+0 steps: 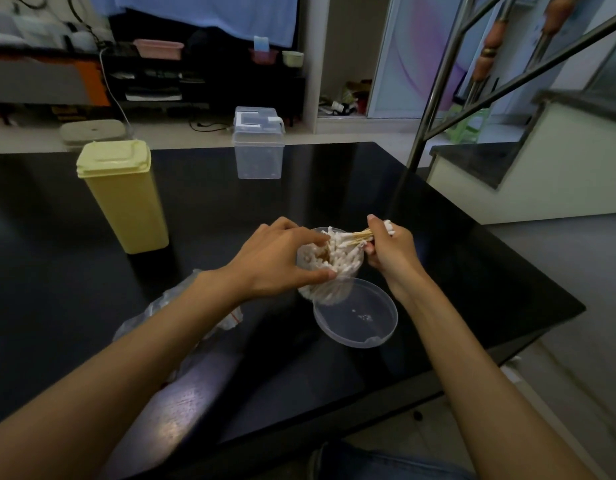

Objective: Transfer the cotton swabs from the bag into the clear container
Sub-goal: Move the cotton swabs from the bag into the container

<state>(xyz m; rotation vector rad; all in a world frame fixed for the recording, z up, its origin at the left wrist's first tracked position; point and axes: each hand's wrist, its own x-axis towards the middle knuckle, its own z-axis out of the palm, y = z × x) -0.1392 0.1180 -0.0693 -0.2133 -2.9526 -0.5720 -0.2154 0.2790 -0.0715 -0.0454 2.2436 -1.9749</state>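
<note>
Head view, centre of frame: the clear container (329, 268), a round see-through tub already well filled with cotton swabs (337, 258), stands on the dark table (438, 237), with its detached lid (355, 313) lying open side up just below it and touching its base. The left hand (282, 261) reaches in from the lower left and cups the near wall of the container, thumb and fingers curled round it to steady it. The right hand (386, 251), entering from the lower right with the wrist bent inward, pinches a bundle of swabs whose wooden stems lie nearly level over the container's rim, white tips showing above the knuckles. The bag (182, 306), a crumpled transparent pouch with a red-striped seal, lies at lower left, partly hidden under the left forearm; how many swabs remain in it cannot be told. The step in hand appears to be loading a bundle; the transfer seems far along. The next move calls for tipping the stems upright and easing them down among those already packed, without spilling any over the rim. Upper frame: a yellow lidded bin (123, 195) at left and a clear latched box (258, 147) at the table's far edge.
</note>
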